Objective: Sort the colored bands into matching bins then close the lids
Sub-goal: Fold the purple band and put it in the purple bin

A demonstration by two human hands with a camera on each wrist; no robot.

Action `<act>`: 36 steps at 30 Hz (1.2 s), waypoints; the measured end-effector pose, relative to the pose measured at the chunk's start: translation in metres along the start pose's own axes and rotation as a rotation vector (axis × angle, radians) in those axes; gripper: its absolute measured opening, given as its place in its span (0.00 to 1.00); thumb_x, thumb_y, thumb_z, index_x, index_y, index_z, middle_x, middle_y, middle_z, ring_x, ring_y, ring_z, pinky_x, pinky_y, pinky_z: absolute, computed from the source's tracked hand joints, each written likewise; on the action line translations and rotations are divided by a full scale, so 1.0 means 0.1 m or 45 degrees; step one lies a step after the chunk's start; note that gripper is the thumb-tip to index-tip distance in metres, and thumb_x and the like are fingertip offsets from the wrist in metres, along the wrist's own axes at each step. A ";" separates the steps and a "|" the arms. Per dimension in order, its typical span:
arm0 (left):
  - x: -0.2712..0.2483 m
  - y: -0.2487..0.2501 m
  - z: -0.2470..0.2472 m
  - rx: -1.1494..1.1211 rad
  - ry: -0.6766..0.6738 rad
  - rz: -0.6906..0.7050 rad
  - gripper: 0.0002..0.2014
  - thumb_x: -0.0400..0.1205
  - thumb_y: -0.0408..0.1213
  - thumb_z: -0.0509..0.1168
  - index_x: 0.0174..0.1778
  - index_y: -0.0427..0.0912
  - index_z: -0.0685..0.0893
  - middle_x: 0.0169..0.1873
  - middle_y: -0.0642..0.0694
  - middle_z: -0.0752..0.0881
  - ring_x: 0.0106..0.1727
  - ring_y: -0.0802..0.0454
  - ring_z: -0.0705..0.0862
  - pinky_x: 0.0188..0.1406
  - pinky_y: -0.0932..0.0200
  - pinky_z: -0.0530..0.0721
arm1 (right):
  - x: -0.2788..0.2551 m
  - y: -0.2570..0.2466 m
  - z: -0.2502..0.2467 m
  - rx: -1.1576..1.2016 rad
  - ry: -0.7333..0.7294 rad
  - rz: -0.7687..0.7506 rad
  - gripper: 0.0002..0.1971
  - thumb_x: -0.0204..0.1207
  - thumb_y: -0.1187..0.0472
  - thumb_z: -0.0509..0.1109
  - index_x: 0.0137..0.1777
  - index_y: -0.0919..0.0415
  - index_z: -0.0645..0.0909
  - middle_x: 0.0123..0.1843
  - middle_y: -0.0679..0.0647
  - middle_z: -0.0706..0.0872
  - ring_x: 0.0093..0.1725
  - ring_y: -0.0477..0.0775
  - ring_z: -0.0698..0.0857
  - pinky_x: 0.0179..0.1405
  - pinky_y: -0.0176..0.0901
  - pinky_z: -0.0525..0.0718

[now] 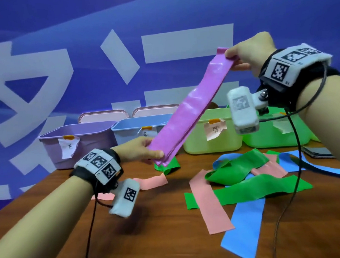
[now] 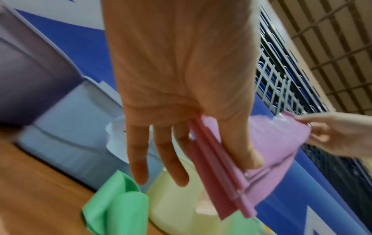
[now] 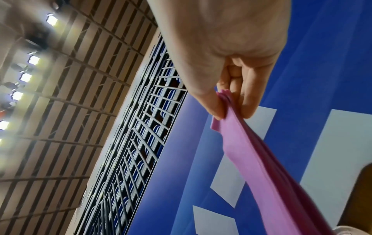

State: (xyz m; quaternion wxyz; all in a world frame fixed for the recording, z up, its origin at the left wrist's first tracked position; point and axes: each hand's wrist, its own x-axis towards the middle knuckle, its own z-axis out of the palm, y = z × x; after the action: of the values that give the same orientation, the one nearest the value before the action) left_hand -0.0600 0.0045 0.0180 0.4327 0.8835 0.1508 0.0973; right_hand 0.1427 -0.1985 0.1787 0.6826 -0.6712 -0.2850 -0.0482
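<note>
A folded purple band (image 1: 189, 107) stretches slantwise in the air above the bins. My left hand (image 1: 144, 149) pinches its lower end (image 2: 231, 179) between thumb and fingers. My right hand (image 1: 240, 56) pinches its upper end (image 3: 225, 111) high on the right. Four open bins stand in a row at the table's back: purple bin (image 1: 89, 143), blue bin (image 1: 132, 131), yellow-green bin (image 1: 212, 133), green bin (image 1: 277, 132). Loose green bands (image 1: 250, 181), pink bands (image 1: 209, 203) and blue bands (image 1: 246, 230) lie piled on the brown table (image 1: 152, 232) at right.
Two pink lids (image 1: 103, 115) stand behind the purple and blue bins. A rolled green band (image 1: 168, 165) lies in front of the blue bin. Paper labels hang on the bin fronts. Dark flat sheets (image 1: 317, 151) lie at the right edge. Wrist cables trail over the table.
</note>
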 end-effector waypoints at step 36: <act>-0.89 -1.73 -1.40 -1.031 1.745 -0.603 0.07 0.76 0.23 0.61 0.34 0.37 0.74 0.05 0.53 0.69 0.10 0.60 0.65 0.09 0.74 0.61 | -1.21 1.08 1.99 -0.184 -1.026 0.408 0.15 0.72 0.70 0.74 0.34 0.55 0.71 0.32 0.52 0.76 0.30 0.46 0.76 0.26 0.33 0.77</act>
State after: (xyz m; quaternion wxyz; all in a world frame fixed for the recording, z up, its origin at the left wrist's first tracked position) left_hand -0.2175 0.1764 -0.0382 0.5386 0.3490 0.5163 0.5670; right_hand 0.0256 -0.0389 0.0155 0.4669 -0.7183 -0.4167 0.3040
